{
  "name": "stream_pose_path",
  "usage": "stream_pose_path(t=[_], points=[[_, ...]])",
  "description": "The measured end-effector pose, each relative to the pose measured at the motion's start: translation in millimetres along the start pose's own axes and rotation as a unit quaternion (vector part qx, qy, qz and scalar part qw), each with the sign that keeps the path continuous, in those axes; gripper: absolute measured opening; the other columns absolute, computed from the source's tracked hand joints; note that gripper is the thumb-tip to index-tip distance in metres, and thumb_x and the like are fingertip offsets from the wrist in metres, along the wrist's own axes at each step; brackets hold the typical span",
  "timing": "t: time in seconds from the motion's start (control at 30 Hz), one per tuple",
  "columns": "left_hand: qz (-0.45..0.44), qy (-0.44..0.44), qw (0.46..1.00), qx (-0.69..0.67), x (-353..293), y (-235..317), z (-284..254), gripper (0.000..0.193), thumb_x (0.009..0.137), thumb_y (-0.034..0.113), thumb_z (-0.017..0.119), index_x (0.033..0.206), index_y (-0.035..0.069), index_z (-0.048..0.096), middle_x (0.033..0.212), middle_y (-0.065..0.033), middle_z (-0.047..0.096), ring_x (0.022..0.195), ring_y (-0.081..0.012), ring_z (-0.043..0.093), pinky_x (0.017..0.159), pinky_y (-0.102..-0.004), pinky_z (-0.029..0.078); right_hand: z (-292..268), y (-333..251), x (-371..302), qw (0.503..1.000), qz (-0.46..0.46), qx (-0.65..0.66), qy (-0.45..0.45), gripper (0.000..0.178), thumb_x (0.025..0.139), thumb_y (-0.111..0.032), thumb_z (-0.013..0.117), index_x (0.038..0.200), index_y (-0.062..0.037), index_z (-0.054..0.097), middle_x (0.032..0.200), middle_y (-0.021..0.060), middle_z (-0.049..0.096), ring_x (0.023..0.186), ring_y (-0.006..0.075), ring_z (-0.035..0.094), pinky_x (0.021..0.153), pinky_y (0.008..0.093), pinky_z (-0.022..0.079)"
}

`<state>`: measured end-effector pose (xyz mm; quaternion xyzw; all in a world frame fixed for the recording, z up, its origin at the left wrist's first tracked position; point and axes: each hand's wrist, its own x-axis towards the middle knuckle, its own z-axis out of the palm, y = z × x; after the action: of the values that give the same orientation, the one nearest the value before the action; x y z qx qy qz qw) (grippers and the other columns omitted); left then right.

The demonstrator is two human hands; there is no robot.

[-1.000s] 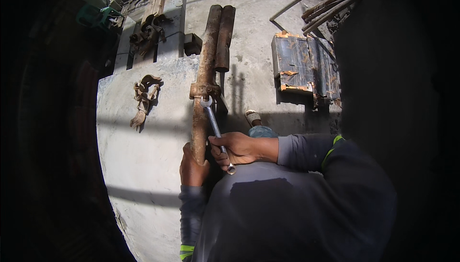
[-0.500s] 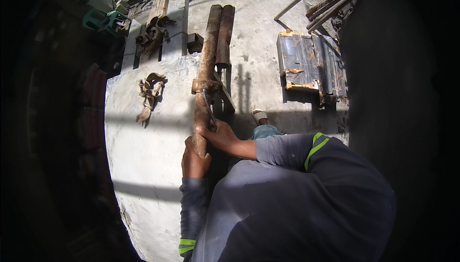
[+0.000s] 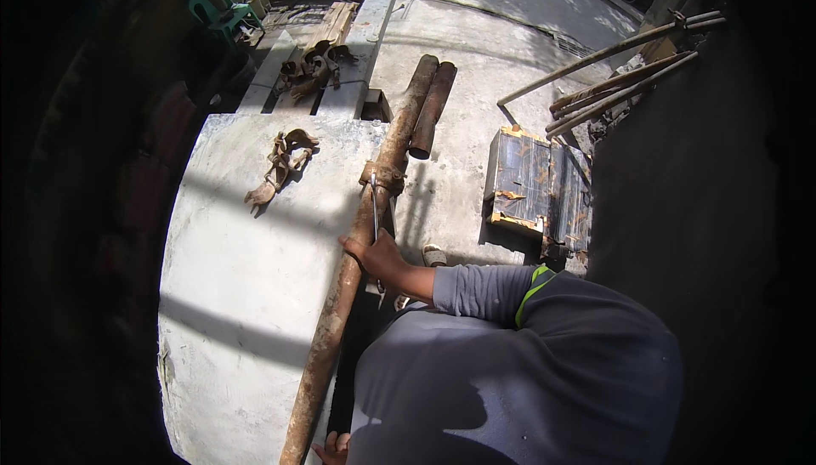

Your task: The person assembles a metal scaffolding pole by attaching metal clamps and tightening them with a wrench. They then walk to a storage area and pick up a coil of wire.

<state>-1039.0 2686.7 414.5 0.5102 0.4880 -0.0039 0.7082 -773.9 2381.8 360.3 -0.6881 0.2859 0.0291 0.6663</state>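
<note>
A long rusty pipe slants from the lower edge up along a pale slab's right side. Around it, farther up, sits a rusty clamp. My right hand is closed on a slim metal wrench, its thumb lying across the pipe. The wrench's upper end reaches the clamp. At the lower edge, my left hand shows only its fingers, apart and close beside the pipe; the rest is hidden by my body. A shorter rusty pipe lies against the far end of the long one.
Loose rusty clamps lie on the pale slab, with more clamps on planks beyond. Dark taped boxes stand on the concrete floor at right, below several leaning poles. A green plastic chair is at the far left.
My left hand has left its place beside the right hand and moved down to the lower edge. The view has shifted, and the pipe now runs on past the lower edge.
</note>
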Motion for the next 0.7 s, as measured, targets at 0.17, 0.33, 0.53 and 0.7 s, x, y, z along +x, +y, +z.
stream_pose_path(t=[0.17, 0.33, 0.53, 0.7], points=[[-0.040, -0.019, 0.997, -0.062, 10.3, -17.1, -22.6, 0.037, 0.099, 0.037, 0.063, 0.084, 0.004, 0.059, 0.071, -0.0052, 0.059, 0.062, -0.0149, 0.056, 0.059, -0.0298, 0.045, -8.3, -17.4, -4.7, 0.995, 0.048, 0.053, -0.063, 0.053, 0.086, -0.043, 0.079, 0.107, 0.0044, 0.068, 0.087, 0.0123, 0.070, 0.070, 0.0169, 0.063, 0.059, 0.0347, 0.048], [0.008, -0.020, 0.996, -0.091, 5.2, 0.0, -19.8, 0.035, 0.098, 0.037, 0.065, 0.087, 0.004, 0.058, 0.074, -0.0057, 0.059, 0.066, -0.0160, 0.057, 0.064, -0.0318, 0.045, -14.0, -13.0, 3.5, 0.992, 0.091, 0.026, -0.084, 0.047, 0.085, -0.041, 0.080, 0.102, 0.0021, 0.071, 0.089, 0.0109, 0.071, 0.074, 0.0168, 0.065, 0.063, 0.0343, 0.050], [0.093, -0.001, 0.989, -0.119, -4.5, 23.9, -8.9, 0.034, 0.096, 0.036, 0.066, 0.089, 0.004, 0.058, 0.077, -0.0063, 0.059, 0.071, -0.0173, 0.057, 0.070, -0.0342, 0.045, -12.6, -2.2, 3.1, 0.988, 0.019, 0.134, -0.078, 0.040, 0.084, -0.031, 0.082, 0.101, 0.0025, 0.069, 0.093, 0.0123, 0.072, 0.081, 0.0184, 0.068, 0.074, 0.0350, 0.055], [0.146, 0.019, 0.979, -0.139, -15.1, 35.5, 6.0, 0.034, 0.095, 0.036, 0.068, 0.092, 0.004, 0.058, 0.080, -0.0068, 0.060, 0.075, -0.0183, 0.058, 0.074, -0.0363, 0.045, -34.8, -9.7, -12.9, 0.978, 0.045, 0.188, -0.080, 0.034, 0.085, -0.022, 0.081, 0.105, 0.0018, 0.069, 0.096, 0.0116, 0.072, 0.084, 0.0179, 0.068, 0.077, 0.0350, 0.056]])
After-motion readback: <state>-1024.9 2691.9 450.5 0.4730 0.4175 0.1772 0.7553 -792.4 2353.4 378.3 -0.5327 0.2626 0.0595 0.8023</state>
